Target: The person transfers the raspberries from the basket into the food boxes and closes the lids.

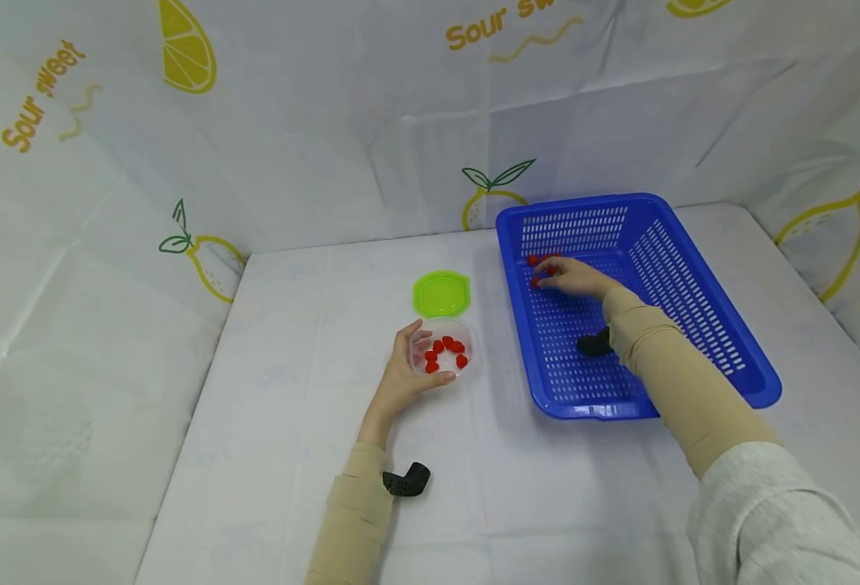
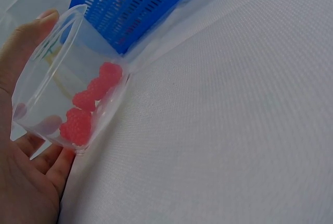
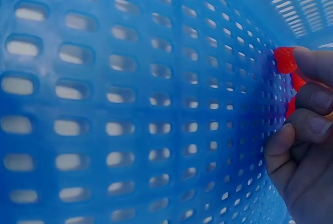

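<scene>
In the head view my left hand [image 1: 401, 378] holds a clear round plastic cup [image 1: 474, 349] on the table, its thumb and fingers spread around the side. Several red raspberries [image 2: 78, 126] lie on the cup's bottom, plain through its wall in the left wrist view. My right hand [image 1: 579, 277] reaches into the blue basket [image 1: 514, 325], over its far left corner. Its bent, parted fingers are right at several more raspberries [image 1: 533, 260]. One raspberry [image 3: 285, 60] sits against a fingertip in the right wrist view; no firm grip on it shows.
A bright green lid [image 1: 441, 294] lies flat just behind the cup. The basket has raised slotted walls and stands right of the cup, near the back cloth with printed lemons [image 1: 188, 49]. White cloth [image 1: 291, 366] covers the table.
</scene>
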`<act>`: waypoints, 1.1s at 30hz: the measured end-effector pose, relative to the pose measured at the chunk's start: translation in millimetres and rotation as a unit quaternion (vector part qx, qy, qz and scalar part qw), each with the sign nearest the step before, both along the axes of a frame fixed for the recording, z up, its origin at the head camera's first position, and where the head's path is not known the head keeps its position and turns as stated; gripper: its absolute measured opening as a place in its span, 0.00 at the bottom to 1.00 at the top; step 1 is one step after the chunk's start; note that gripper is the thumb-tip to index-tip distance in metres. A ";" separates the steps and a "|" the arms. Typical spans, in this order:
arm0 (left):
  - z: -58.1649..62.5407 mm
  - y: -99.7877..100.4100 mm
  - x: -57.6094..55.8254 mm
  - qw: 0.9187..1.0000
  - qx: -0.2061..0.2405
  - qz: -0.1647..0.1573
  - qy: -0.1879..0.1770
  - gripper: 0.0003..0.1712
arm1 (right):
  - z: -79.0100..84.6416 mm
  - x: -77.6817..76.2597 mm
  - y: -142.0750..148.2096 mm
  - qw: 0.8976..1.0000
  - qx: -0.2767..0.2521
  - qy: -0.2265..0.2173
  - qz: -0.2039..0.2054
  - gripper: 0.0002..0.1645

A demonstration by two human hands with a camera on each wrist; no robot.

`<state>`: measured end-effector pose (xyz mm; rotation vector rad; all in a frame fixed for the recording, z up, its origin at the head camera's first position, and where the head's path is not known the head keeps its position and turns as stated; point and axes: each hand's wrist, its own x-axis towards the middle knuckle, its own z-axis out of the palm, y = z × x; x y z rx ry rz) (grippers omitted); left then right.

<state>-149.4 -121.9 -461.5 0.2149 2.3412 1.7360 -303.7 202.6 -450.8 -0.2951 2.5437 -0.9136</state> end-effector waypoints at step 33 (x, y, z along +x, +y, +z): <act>-37.3 -3.5 -11.1 1.000 0.007 0.023 0.014 0.54 | -1.2 5.4 -1.4 1.000 -0.007 -0.012 -0.022 0.25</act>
